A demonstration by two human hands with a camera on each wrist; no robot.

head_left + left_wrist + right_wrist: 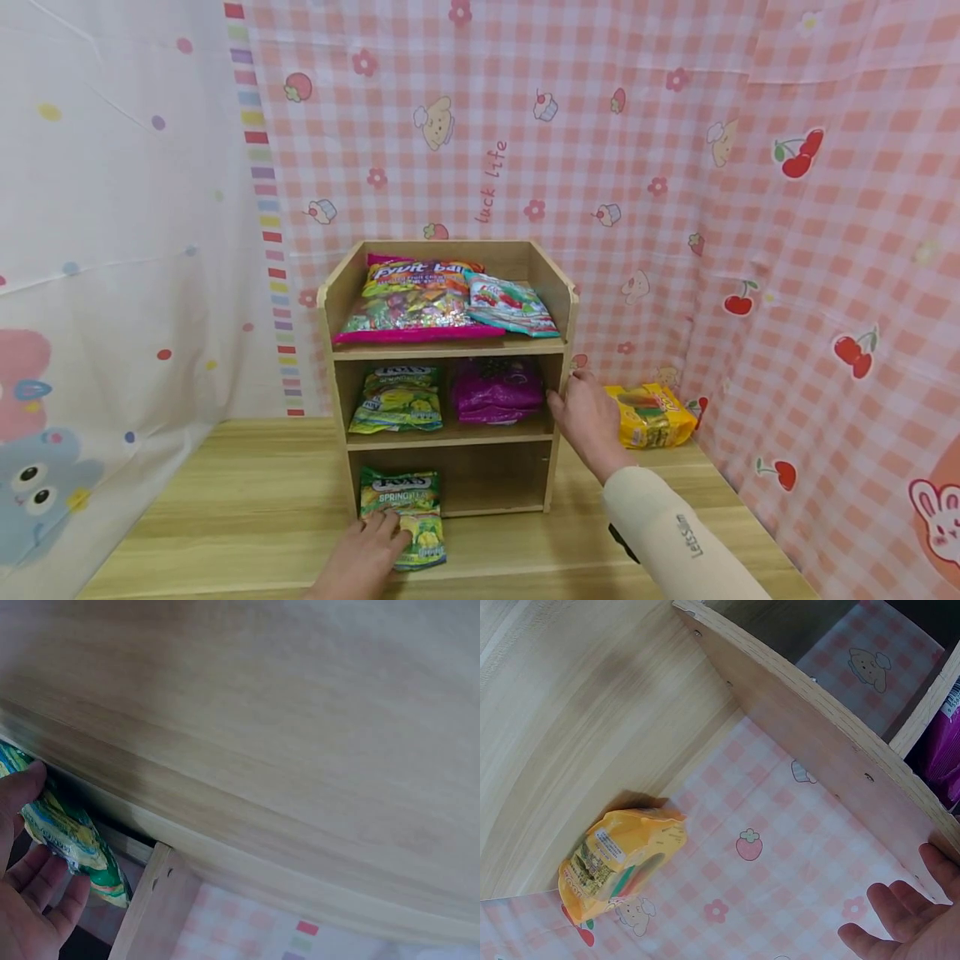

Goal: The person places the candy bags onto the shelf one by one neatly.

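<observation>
My left hand (362, 552) grips a green candy bag (422, 508) at the front of the shelf's bottom compartment. In the left wrist view the thumb lies on one side of this bag (71, 832) and the fingers on the other. My right hand (591, 419) is at the right side panel of the small wooden shelf (446, 439), one digit touching near its front edge. The right wrist view shows that hand's other fingers (900, 904) extended, with nothing in them. A similar green bag (397, 404) and a purple bag (497, 392) lie in the middle compartment.
On the top tier rest a large pink-edged fruit candy bag (420, 300) and a smaller teal bag (512, 304). A yellow package (651, 417) lies on the wooden table (247, 500) right of the shelf. Checked cloth (480, 117) hangs behind.
</observation>
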